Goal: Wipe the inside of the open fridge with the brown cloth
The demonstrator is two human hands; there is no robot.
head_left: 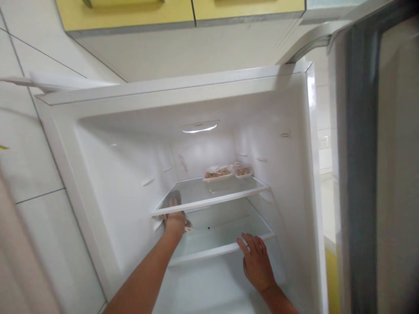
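Note:
My left hand (176, 218) reaches in at the left side of an open refrigerator, beneath the upper glass shelf (190, 192). Its fingers are closed on a crumpled brown, white and dark item that looks like a cloth (188, 224); part of it shows blurred through the glass. At the right front of the lower glass shelf (222, 233), my right hand (257, 261) hovers by the white edge with bent fingers slightly apart, holding nothing. Whether the fingertips touch the edge I cannot tell.
Two wrapped trays of food, one larger tray (218, 173) and one smaller tray (242, 171), sit at the back right of the upper shelf. The refrigerator door (360, 174) stands open on the right. Yellow cabinets (131, 15) hang overhead, and a tiled wall (32, 152) is on the left.

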